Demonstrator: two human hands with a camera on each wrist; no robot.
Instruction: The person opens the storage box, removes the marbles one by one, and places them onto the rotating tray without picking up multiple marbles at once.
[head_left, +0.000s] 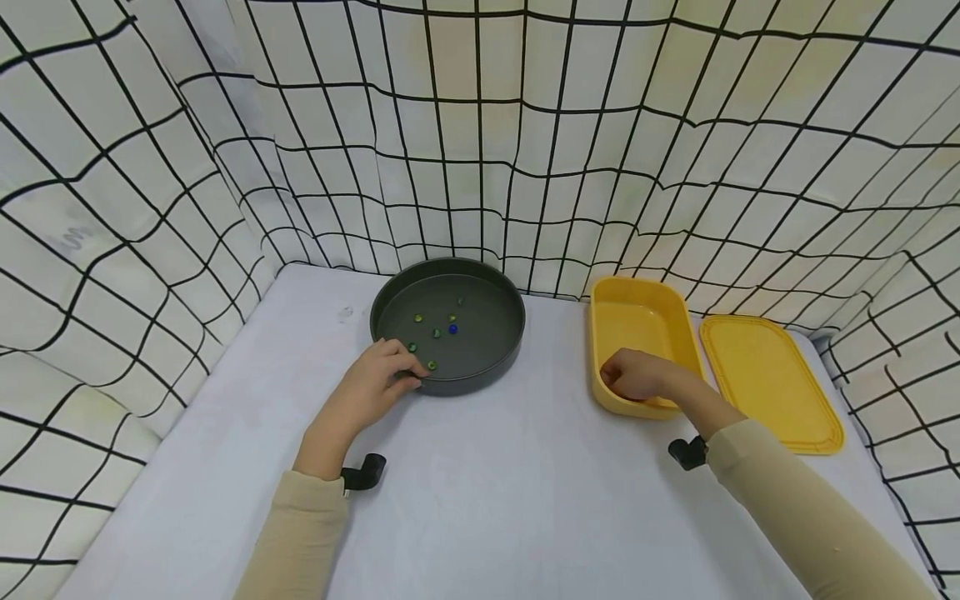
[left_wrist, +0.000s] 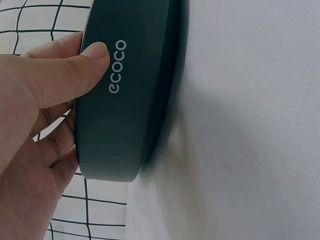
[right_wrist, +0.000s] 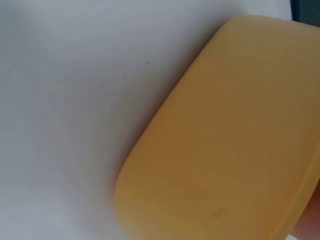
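My left hand (head_left: 378, 385) pinches the near left rim of a round dark pan (head_left: 487, 367), thumb on the outer wall beside the "ecoco" lettering. Inside the pan lie several small glass marbles, mostly green or yellowish, with one blue marble (head_left: 453, 329) near the middle. My right hand (head_left: 637, 375) reaches down into the near end of a yellow rectangular box (head_left: 602, 317). Its fingertips are hidden, so whether they hold anything does not show. In the right wrist view the box's outer wall (right_wrist: 225, 125) fills most of the picture, with a bit of the hand at the right edge.
A flat yellow lid (head_left: 772, 383) lies just right of the box. Both containers stand toward the far edge of the white-covered table (head_left: 510, 500). White cloth walls with black netting (head_left: 480, 158) rise behind and at both sides.
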